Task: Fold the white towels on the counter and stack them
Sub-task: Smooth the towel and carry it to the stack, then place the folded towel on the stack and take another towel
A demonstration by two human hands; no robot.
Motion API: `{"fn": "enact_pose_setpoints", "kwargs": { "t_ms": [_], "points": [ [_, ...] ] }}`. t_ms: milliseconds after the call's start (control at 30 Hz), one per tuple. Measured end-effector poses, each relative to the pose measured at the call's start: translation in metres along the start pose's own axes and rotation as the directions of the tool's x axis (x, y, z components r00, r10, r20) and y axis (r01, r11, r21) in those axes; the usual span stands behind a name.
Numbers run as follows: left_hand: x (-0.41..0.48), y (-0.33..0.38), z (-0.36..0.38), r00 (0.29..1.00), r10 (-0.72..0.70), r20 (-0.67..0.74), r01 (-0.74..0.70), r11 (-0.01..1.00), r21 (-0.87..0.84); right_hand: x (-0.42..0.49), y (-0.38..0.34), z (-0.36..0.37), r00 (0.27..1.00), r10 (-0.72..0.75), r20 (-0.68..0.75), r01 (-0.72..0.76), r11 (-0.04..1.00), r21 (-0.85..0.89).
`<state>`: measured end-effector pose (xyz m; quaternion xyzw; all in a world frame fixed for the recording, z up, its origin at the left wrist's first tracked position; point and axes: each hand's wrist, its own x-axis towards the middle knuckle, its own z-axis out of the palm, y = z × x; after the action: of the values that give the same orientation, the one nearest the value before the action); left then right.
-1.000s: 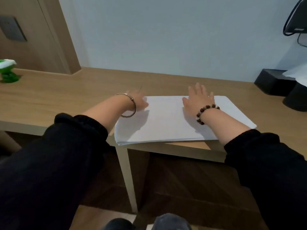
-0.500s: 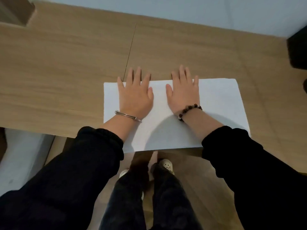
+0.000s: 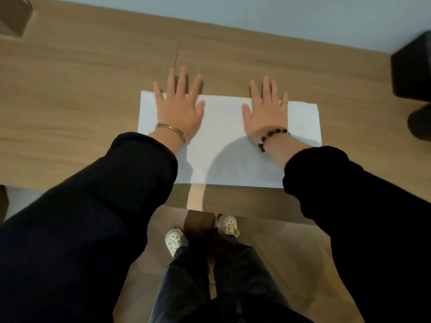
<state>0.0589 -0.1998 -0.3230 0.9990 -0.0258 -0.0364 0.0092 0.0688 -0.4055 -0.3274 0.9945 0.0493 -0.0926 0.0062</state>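
On wood-grain counter (image 3: pixel 70 113): flat rectangular white towel (image 3: pixel 224 145), both hands pressing.

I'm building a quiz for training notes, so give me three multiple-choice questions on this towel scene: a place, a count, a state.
1. Where does the white towel lie?
A) at the near edge of the counter
B) against the wall
C) on the floor
2. How many hands rest on it?
A) none
B) one
C) two
3. How are the fingers?
A) fisted
B) straight, spread
C) pinching a corner

A: its near border meets that edge.
C: left hand and right hand both lie flat on it.
B: all are extended.
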Motion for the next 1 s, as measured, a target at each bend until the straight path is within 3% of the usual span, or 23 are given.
{"fn": "enact_pose_setpoints", "kwargs": {
  "t_ms": [67, 133, 200, 267, 333, 467, 600, 833, 900, 1000],
  "points": [
    [0.010, 0.007, -0.009, 0.998, -0.054, -0.006, 0.055, 0.998, 0.036, 0.011, -0.005, -0.009, 0.999, -0.020, -0.027, 0.021, 0.998, 0.055],
    [0.000, 0.021, -0.022, 1.000, 0.001, 0.005, -0.001, 1.000, 0.001, 0.005, -0.003, -0.019, 0.994, -0.065, -0.083, 0.081, 0.975, 0.207],
    [-0.027, 0.035, -0.028, 0.975, 0.222, -0.013, -0.222, 0.968, -0.115, -0.017, 0.009, -0.026, 0.986, -0.124, -0.113, 0.160, 0.900, 0.405],
    [-0.061, 0.045, -0.031, 0.886, 0.461, -0.055, -0.459, 0.852, -0.250, -0.049, 0.028, -0.027, 0.973, -0.224, -0.051, 0.219, 0.841, 0.494],
    [-0.083, 0.050, -0.030, 0.840, 0.542, -0.019, -0.515, 0.787, -0.341, -0.080, 0.048, -0.023, 0.957, -0.289, 0.003, 0.254, 0.845, 0.469],
    [-0.098, 0.054, -0.025, 0.870, 0.492, -0.025, -0.462, 0.796, -0.392, -0.111, 0.068, -0.019, 0.931, -0.363, 0.036, 0.318, 0.856, 0.408],
    [-0.111, 0.061, -0.024, 0.858, 0.512, -0.043, -0.500, 0.813, -0.298, -0.114, 0.078, -0.020, 0.897, -0.436, 0.078, 0.380, 0.848, 0.370],
    [-0.127, 0.075, -0.021, 0.901, 0.419, -0.114, -0.433, 0.884, -0.174, -0.126, 0.085, -0.021, 0.862, -0.503, 0.064, 0.484, 0.854, 0.193],
    [-0.130, 0.077, -0.020, 0.908, 0.400, -0.128, -0.416, 0.897, -0.149, -0.128, 0.085, -0.025, 0.863, -0.506, 0.001, 0.497, 0.849, 0.179],
    [-0.131, 0.078, -0.017, 0.909, 0.380, -0.171, -0.405, 0.901, -0.154, -0.132, 0.087, -0.030, 0.806, -0.536, -0.252, 0.582, 0.795, 0.170]
  ]
}}
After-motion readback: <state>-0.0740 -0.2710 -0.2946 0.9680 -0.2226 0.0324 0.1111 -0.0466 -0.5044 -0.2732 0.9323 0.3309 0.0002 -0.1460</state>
